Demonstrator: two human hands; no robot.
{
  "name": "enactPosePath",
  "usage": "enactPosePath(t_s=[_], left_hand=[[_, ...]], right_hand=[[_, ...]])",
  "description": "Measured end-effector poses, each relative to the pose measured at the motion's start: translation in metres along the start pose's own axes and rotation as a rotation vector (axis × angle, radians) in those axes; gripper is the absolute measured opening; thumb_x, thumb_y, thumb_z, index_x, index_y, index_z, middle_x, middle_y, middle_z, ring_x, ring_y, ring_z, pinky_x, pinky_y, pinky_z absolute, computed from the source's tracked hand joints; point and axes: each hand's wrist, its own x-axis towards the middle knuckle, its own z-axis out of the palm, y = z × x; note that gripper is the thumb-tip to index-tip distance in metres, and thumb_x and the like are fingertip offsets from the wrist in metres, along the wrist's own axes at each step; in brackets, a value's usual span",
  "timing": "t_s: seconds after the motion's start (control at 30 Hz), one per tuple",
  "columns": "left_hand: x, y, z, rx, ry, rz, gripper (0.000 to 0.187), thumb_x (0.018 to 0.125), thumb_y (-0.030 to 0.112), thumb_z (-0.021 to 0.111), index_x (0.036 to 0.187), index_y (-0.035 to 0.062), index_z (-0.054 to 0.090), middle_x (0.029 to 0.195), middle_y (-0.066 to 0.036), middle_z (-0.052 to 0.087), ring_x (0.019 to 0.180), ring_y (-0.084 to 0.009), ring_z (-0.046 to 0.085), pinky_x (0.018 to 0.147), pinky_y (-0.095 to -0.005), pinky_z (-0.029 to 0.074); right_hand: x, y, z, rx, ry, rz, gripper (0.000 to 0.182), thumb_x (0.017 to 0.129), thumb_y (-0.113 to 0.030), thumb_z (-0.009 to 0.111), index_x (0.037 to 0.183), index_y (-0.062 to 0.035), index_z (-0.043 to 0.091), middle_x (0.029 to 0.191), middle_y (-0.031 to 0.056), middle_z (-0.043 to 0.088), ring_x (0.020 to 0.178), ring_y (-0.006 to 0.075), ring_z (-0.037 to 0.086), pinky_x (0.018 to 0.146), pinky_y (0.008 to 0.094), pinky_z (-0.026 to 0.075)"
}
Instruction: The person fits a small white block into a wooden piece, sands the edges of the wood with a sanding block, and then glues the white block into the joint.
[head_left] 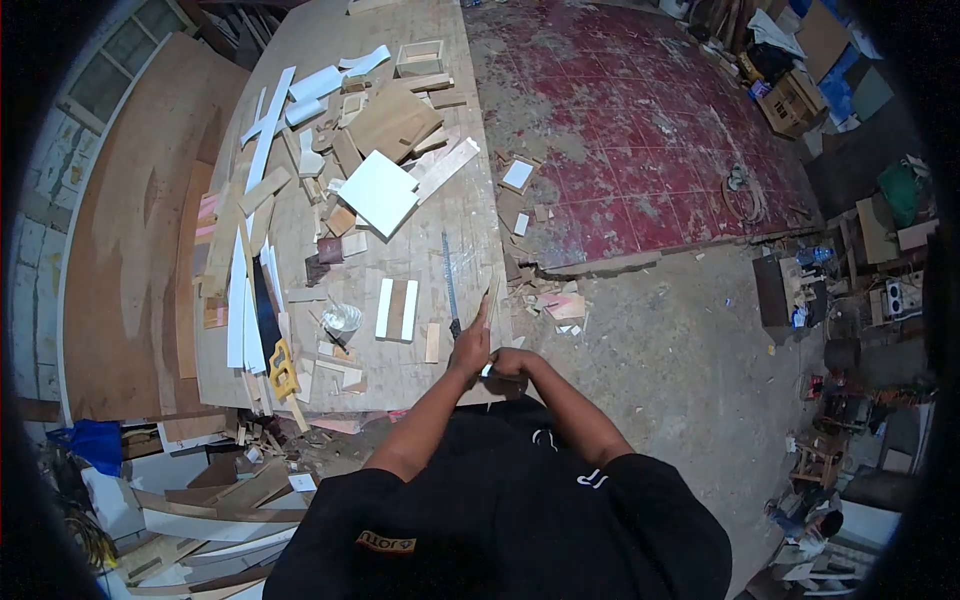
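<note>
My left hand is at the right edge of the workbench, one finger stretched forward along a thin wood strip and the others curled in. Close beside it, my right hand is closed like a fist, with a small white piece showing at its fingers; what it grips is mostly hidden. A long narrow blade with a dark handle lies just left of my left hand. Further left are a small wood block and a white-and-brown striped panel.
A handsaw with a yellow handle lies at the left among long white strips. Near it stands a clear plastic cup. A white square board tops a pile of wood offcuts. Right of the bench is a red tiled floor.
</note>
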Motion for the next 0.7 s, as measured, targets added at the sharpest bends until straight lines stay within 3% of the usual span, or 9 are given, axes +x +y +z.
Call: enactPosePath(t_s=[0.03, 0.1, 0.17, 0.23, 0.3, 0.37, 0.4, 0.57, 0.7], left_hand=[[0.000, -0.001, 0.000, -0.003, 0.026, 0.032, 0.058, 0.097, 0.019, 0.038, 0.151, 0.0234, 0.017, 0.086, -0.030, 0.060, 0.075, -0.0443, 0.061, 0.070, -0.0467, 0.047], [0.002, -0.004, 0.001, 0.000, 0.024, 0.021, 0.057, 0.097, 0.020, 0.037, 0.151, 0.0232, 0.018, 0.087, -0.030, 0.060, 0.077, -0.0446, 0.061, 0.070, -0.0463, 0.047], [0.001, -0.005, 0.003, -0.014, -0.036, -0.042, 0.059, 0.096, 0.019, 0.038, 0.151, 0.0252, 0.017, 0.115, -0.030, 0.058, 0.100, -0.0452, 0.059, 0.085, -0.0463, 0.048], [0.000, 0.000, 0.000, -0.017, -0.042, -0.062, 0.060, 0.096, 0.018, 0.038, 0.151, 0.0260, 0.017, 0.115, -0.030, 0.059, 0.101, -0.0454, 0.059, 0.086, -0.0462, 0.047], [0.000, 0.004, -0.001, -0.018, -0.011, -0.017, 0.060, 0.096, 0.018, 0.038, 0.151, 0.0262, 0.016, 0.115, -0.030, 0.059, 0.100, -0.0458, 0.059, 0.086, -0.0462, 0.047], [0.000, 0.004, -0.002, -0.010, -0.008, -0.009, 0.061, 0.095, 0.017, 0.038, 0.151, 0.0261, 0.016, 0.114, -0.030, 0.058, 0.098, -0.0462, 0.059, 0.085, -0.0464, 0.047], [0.000, 0.005, -0.003, -0.006, -0.008, -0.005, 0.061, 0.095, 0.016, 0.039, 0.151, 0.0259, 0.016, 0.113, -0.031, 0.058, 0.097, -0.0465, 0.059, 0.084, -0.0467, 0.047], [-0.001, 0.004, -0.006, -0.017, -0.055, -0.058, 0.063, 0.094, 0.015, 0.040, 0.151, 0.0268, 0.016, 0.112, -0.032, 0.058, 0.094, -0.0468, 0.060, 0.081, -0.0475, 0.047], [0.000, -0.004, 0.001, -0.015, -0.004, -0.007, 0.062, 0.094, 0.016, 0.040, 0.151, 0.0278, 0.017, 0.110, -0.031, 0.059, 0.091, -0.0469, 0.059, 0.080, -0.0486, 0.047]], right_hand=[[0.000, 0.006, -0.009, 0.033, -0.001, 0.005, 0.031, 0.070, -0.021, 0.064, 0.093, -0.0003, 0.069, 0.084, 0.0165, 0.070, 0.070, 0.0255, 0.064, 0.067, 0.0404, 0.050], [0.010, 0.014, -0.037, -0.014, 0.139, 0.127, 0.032, 0.079, -0.017, 0.060, 0.108, -0.0055, 0.068, 0.085, 0.0110, 0.069, 0.068, 0.0201, 0.063, 0.058, 0.0360, 0.051], [-0.010, -0.005, -0.066, 0.485, 0.392, 0.171, 0.023, 0.085, -0.016, 0.057, 0.103, -0.0052, 0.066, 0.079, 0.0065, 0.065, 0.063, 0.0162, 0.060, 0.050, 0.0317, 0.047], [-0.008, -0.009, -0.078, 0.695, 0.635, 0.092, 0.020, 0.082, -0.016, 0.055, 0.093, -0.0004, 0.062, 0.074, 0.0086, 0.063, 0.057, 0.0169, 0.058, 0.047, 0.0326, 0.047], [-0.005, -0.015, -0.083, 0.683, 0.636, 0.114, 0.016, 0.086, -0.012, 0.053, 0.096, -0.0010, 0.060, 0.077, 0.0085, 0.063, 0.056, 0.0176, 0.058, 0.047, 0.0316, 0.047], [-0.005, -0.021, -0.080, 0.996, 0.474, -0.011, 0.013, 0.090, -0.008, 0.051, 0.096, -0.0013, 0.060, 0.076, 0.0088, 0.063, 0.059, 0.0170, 0.059, 0.048, 0.0313, 0.048], [-0.010, -0.024, -0.078, 1.093, 0.465, 0.058, 0.011, 0.091, -0.006, 0.051, 0.094, -0.0022, 0.061, 0.076, 0.0083, 0.063, 0.061, 0.0167, 0.060, 0.052, 0.0319, 0.049], [-0.007, -0.005, -0.048, 0.762, 0.464, 0.015, 0.009, 0.091, -0.014, 0.058, 0.092, -0.0068, 0.062, 0.074, 0.0019, 0.061, 0.061, 0.0130, 0.057, 0.055, 0.0296, 0.047], [-0.014, -0.002, -0.022, 0.335, 0.199, -0.016, 0.008, 0.086, -0.013, 0.061, 0.090, -0.0077, 0.065, 0.073, -0.0008, 0.059, 0.066, 0.0120, 0.052, 0.058, 0.0303, 0.044]])
